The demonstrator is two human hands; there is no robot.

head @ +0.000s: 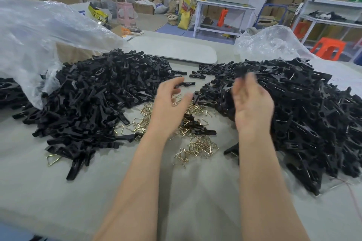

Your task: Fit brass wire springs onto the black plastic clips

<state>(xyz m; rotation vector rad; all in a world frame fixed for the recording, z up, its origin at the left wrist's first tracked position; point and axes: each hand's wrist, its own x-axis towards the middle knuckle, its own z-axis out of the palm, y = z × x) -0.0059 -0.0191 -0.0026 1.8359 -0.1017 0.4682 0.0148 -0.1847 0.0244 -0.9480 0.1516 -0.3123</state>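
Between two heaps of black clips on the grey table (58,201) lies a scatter of brass wire springs (197,146), small triangles tangled at every angle. Over them hangs the left hand (170,103), fingers spread and loosely bent, holding nothing. The right hand (252,105) is raised beside it at the inner edge of the right heap (305,107), palm turned toward the left hand. Its fingers (248,82) are smeared by motion. A dark blur (242,71) sits at their tips, possibly a clip, and I cannot tell whether they grip it.

The left heap (94,100) spills out from under a clear plastic bag (39,35), and a second bag (270,43) lies behind the right heap. In both heaps the clips point every which way.

A few strays show their lie plainly. The loose clips (197,76) in the gap between the heaps have their long axes running left to right. One clip (199,131) rests on the springs, also lying roughly crosswise. At the front of the left heap a single clip (77,164) lies lengthwise, near to far, with one end toward the person.
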